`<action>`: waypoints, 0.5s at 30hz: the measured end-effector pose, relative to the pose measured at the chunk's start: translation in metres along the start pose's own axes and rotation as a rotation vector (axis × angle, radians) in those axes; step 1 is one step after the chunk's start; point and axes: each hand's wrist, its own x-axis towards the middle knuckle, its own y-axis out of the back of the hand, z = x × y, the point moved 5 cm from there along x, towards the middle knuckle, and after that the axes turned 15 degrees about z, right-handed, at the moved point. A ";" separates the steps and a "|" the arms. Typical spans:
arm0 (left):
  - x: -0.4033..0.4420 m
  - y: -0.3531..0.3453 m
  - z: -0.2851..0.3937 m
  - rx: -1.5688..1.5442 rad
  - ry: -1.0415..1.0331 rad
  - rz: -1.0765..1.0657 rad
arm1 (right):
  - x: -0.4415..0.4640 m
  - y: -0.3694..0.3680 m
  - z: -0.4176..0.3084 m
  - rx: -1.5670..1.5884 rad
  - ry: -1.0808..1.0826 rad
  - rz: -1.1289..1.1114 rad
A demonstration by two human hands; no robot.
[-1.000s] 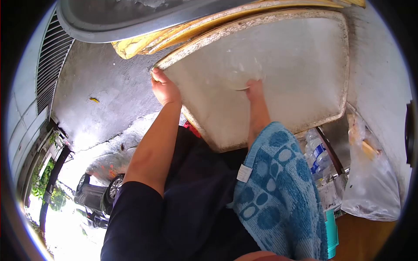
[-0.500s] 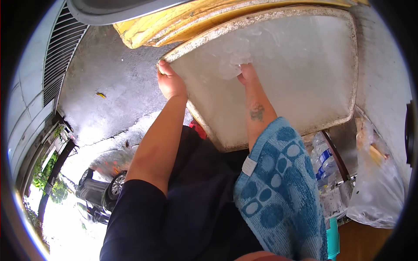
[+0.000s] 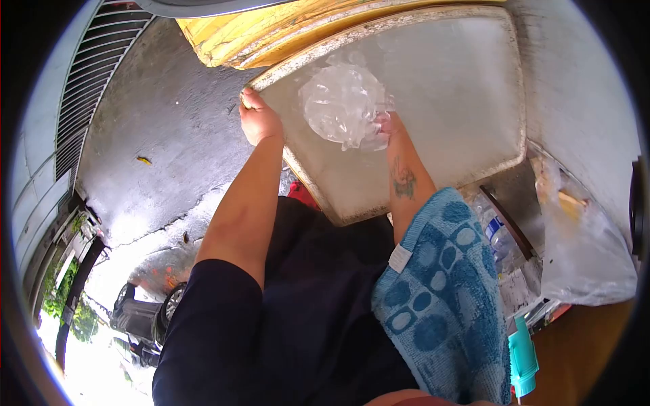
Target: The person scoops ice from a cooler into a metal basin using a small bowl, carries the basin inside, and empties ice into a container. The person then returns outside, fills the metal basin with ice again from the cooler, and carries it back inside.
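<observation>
My left hand (image 3: 260, 120) is closed over the near-left corner of a pale, worn-rimmed ice box (image 3: 447, 122). Inside the box, my right hand (image 3: 385, 126) grips the edge of a clear plastic container heaped with ice (image 3: 343, 105). The container's exact shape is hard to make out under the ice. Cloudy pale water or mist fills the view around it. A blue patterned towel (image 3: 433, 291) hangs over my right upper arm.
Yellow layered edging (image 3: 233, 40) runs along the far side of the box. To the right are a white plastic bag (image 3: 582, 257), a clear bottle (image 3: 499, 237) and a turquoise object (image 3: 521, 355). Concrete floor (image 3: 162, 122) lies left, with a parked vehicle (image 3: 142, 311) beyond.
My right hand has brought the ice-heaped container up out of the cloudy interior, nearer the camera. My left hand keeps its hold on the rim. The view has shifted slightly.
</observation>
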 end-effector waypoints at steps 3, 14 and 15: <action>0.000 -0.002 -0.002 0.008 0.017 0.005 | -0.035 0.001 -0.016 0.010 0.002 0.058; 0.001 0.005 0.002 0.064 0.067 -0.090 | -0.182 -0.020 -0.119 -0.109 0.457 -0.085; -0.001 0.007 0.004 0.086 0.075 -0.097 | -0.198 -0.038 -0.131 -0.067 0.514 -0.028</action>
